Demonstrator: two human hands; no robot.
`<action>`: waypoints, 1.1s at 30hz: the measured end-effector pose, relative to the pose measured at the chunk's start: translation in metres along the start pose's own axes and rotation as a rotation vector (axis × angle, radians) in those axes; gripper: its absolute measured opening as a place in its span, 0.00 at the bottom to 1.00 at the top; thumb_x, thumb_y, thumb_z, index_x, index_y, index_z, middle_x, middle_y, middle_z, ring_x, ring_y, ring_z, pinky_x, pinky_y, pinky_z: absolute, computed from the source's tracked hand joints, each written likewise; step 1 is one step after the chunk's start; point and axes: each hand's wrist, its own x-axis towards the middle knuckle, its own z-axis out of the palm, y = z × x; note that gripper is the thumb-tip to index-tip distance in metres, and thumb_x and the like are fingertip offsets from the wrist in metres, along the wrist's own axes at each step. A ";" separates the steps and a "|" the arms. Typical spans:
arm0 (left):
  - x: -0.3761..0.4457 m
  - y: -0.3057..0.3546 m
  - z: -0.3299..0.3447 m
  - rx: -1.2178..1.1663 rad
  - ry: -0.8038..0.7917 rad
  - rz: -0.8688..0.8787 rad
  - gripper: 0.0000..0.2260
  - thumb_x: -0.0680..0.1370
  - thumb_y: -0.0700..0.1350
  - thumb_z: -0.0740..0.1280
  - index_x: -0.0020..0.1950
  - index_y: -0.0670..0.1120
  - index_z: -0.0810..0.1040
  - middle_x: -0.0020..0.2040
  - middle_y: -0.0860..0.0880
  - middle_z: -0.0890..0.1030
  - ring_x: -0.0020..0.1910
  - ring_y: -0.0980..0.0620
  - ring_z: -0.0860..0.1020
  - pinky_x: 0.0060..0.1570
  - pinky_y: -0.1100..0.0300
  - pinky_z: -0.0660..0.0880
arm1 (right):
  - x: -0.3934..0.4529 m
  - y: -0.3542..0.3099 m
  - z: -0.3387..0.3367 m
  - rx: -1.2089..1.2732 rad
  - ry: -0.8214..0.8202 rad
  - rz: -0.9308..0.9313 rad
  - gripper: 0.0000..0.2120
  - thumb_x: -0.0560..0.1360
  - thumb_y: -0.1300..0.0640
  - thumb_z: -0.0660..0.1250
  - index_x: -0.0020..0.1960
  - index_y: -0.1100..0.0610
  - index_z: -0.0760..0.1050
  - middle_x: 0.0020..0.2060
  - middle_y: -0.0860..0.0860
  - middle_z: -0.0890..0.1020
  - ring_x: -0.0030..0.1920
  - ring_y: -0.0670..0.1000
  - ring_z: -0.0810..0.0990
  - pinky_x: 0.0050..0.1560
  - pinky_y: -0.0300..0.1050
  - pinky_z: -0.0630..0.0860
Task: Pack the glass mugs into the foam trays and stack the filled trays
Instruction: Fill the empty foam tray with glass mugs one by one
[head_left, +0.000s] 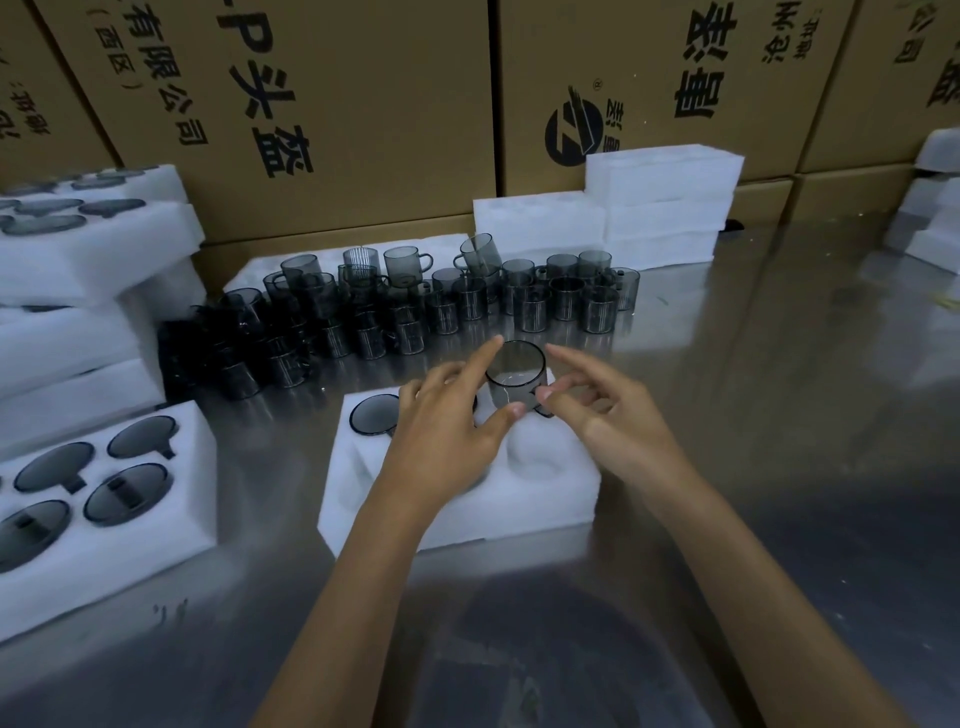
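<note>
A white foam tray (540, 499) lies on the steel table in front of me. One smoky glass mug (371, 414) sits in its far-left pocket. A second glass mug (516, 379) stands over the far-right pocket, held between both hands. My left hand (447, 415) pinches it with forefinger on the rim and thumb low on its side. My right hand (597, 402) pinches the mug's right side near the handle. The near pockets of the tray hold nothing that I can see, partly hidden by my left hand.
Several loose glass mugs (426, 306) crowd the table beyond the tray. Filled foam trays (104, 499) are stacked at the left. Empty foam trays (660, 208) are piled at the back right. Cardboard cartons (363, 104) wall the far side.
</note>
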 end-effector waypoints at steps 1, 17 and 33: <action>0.000 0.000 -0.001 0.000 0.015 0.012 0.30 0.78 0.61 0.64 0.78 0.63 0.56 0.69 0.50 0.73 0.71 0.55 0.64 0.69 0.58 0.51 | 0.000 0.001 -0.001 -0.020 -0.012 -0.007 0.19 0.76 0.53 0.72 0.64 0.41 0.78 0.43 0.43 0.83 0.50 0.47 0.75 0.56 0.38 0.68; -0.001 0.006 -0.001 0.082 -0.137 -0.083 0.24 0.82 0.64 0.47 0.78 0.65 0.56 0.76 0.59 0.66 0.78 0.60 0.48 0.75 0.50 0.44 | -0.004 0.005 0.000 0.103 -0.067 0.192 0.13 0.78 0.56 0.68 0.59 0.44 0.81 0.59 0.48 0.80 0.66 0.49 0.75 0.68 0.48 0.71; 0.010 0.011 -0.001 0.264 -0.241 -0.171 0.20 0.83 0.59 0.51 0.75 0.65 0.63 0.77 0.58 0.64 0.77 0.50 0.57 0.74 0.43 0.46 | 0.019 0.017 0.011 0.105 -0.100 0.222 0.20 0.70 0.65 0.63 0.51 0.43 0.82 0.52 0.45 0.82 0.53 0.45 0.77 0.47 0.39 0.72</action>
